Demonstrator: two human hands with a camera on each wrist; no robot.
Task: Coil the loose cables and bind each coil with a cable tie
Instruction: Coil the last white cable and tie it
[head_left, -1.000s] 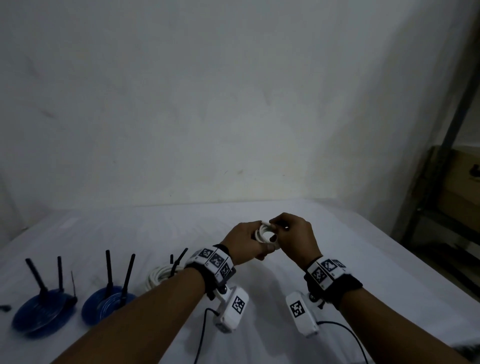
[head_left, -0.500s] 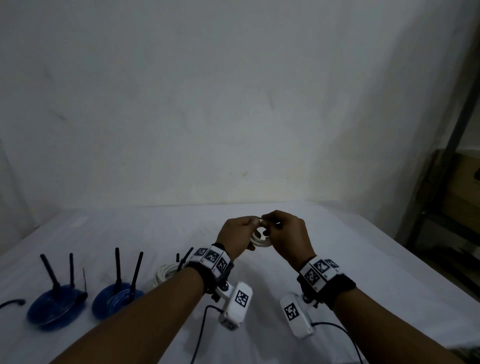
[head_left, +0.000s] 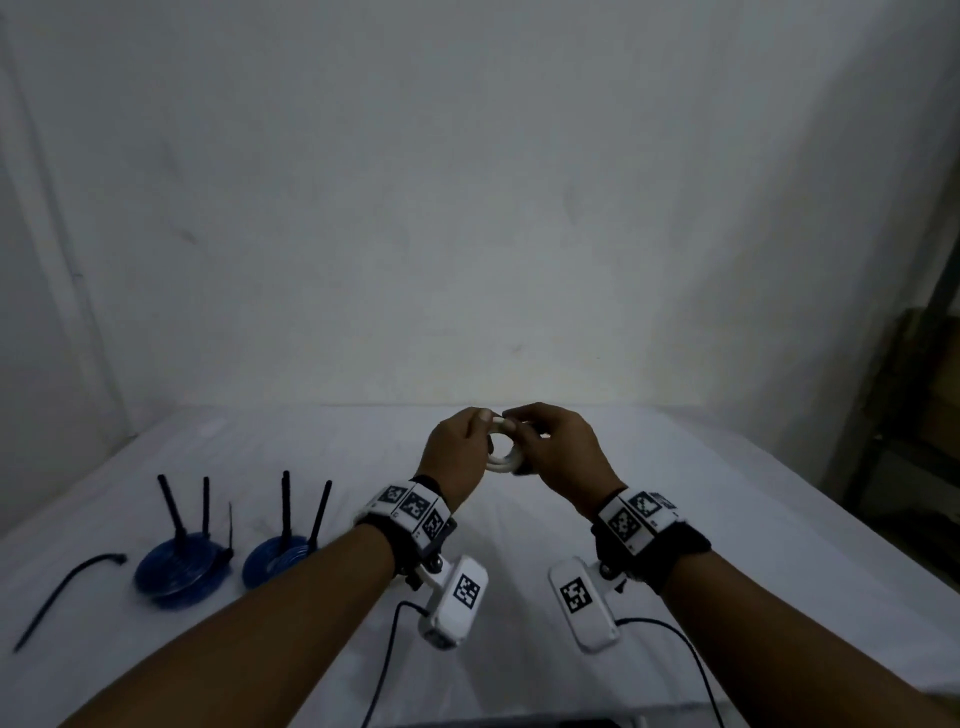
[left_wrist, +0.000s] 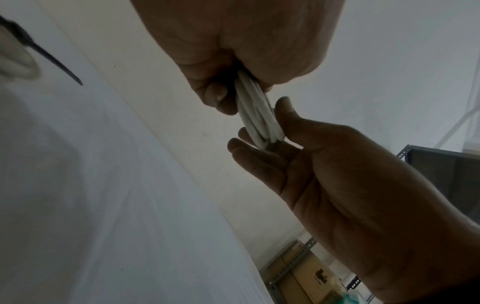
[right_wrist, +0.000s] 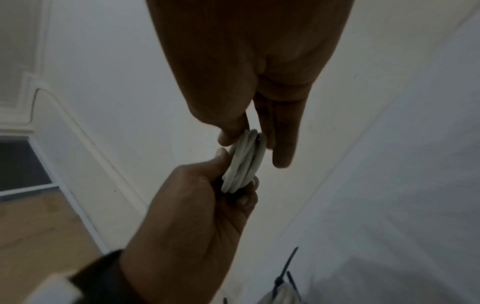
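Two hands hold one small white cable coil (head_left: 503, 451) up above the white table (head_left: 675, 519). Your left hand (head_left: 457, 457) curls round the coil's left side. Your right hand (head_left: 558, 457) pinches its right side with thumb and fingers (right_wrist: 281, 144). Both blue coils (head_left: 182, 571), already tied, lie far left by a loose black cable tie (head_left: 62, 587).

left hand (head_left: 457, 457) and right hand (head_left: 558, 457) raised, fingertips pinching together

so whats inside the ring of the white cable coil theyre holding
Nothing threads the small white cable coil; through its open centre only white table cloth shows. The left hand and right hand cover both its sides.
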